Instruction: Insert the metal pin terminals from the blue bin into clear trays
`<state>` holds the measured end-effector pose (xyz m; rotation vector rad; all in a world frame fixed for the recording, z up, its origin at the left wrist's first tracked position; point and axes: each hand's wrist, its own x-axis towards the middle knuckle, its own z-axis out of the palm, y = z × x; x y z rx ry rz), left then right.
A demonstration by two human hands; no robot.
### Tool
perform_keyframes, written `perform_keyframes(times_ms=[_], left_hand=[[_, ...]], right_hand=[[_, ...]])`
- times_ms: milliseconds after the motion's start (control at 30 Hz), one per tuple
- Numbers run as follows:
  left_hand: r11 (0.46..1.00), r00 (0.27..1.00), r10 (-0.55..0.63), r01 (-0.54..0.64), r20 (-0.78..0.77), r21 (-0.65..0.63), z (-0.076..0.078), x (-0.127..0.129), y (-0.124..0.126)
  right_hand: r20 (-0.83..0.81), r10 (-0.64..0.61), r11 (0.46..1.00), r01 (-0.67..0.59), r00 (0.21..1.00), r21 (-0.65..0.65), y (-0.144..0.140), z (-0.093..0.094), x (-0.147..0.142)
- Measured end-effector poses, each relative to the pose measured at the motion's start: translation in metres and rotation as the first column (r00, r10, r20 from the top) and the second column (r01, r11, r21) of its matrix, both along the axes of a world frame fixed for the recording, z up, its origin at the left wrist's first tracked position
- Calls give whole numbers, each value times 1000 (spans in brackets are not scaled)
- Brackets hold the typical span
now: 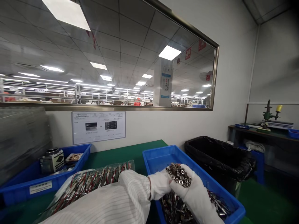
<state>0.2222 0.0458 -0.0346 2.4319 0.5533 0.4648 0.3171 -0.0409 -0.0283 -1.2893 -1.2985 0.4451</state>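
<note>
1. Both gloved hands meet above the blue bin at the near edge of the green table. Between them sits a bundle of small metal tube-ended parts, open ends facing up.
2. The left hand, on a striped sleeve reaching across the frame, is clenched around the near side of the bundle. The right hand wraps the far and lower side, fingers closed on the same bundle.
3. The bundle is held clear of the bin floor, directly over the bin.
4. Loose parts of the same kind, with thin leads, lie piled in the bottom of that bin; many remain ungathered.
5. A clear tray of like parts with red and white leads, laid in rows, rests on the table just left of the bin. Judged from this, part of the stock is already laid out, and the bin holds what is left.
6. A second blue bin stands at far left; a black-lined waste bin stands beside the table at right.
</note>
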Motion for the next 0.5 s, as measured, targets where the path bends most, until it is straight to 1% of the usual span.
perform_keyframes(times_ms=[100, 233, 300, 400, 500], left_hand=[[997, 998, 51, -50, -29, 54, 4, -1, -5], [990, 990, 134, -133, -33, 42, -1, 0, -6], [991, 992, 128, -127, -21, 49, -4, 0, -4], [993, 996, 88, -87, -11, 74, -4, 0, -1], [994, 994, 98, -96, -36, 55, -3, -1, -1]], right_hand=[[29, 2, 1000, -2, 1000, 11, -1, 2, -1], [58, -1, 1000, 0, 998, 14, -2, 3, -1], [68, 6, 1000, -8, 998, 24, -2, 1, 0], [82, 2, 1000, -4, 997, 27, -1, -2, 2], [74, -13, 1000, 11, 997, 24, 0, -4, 2]])
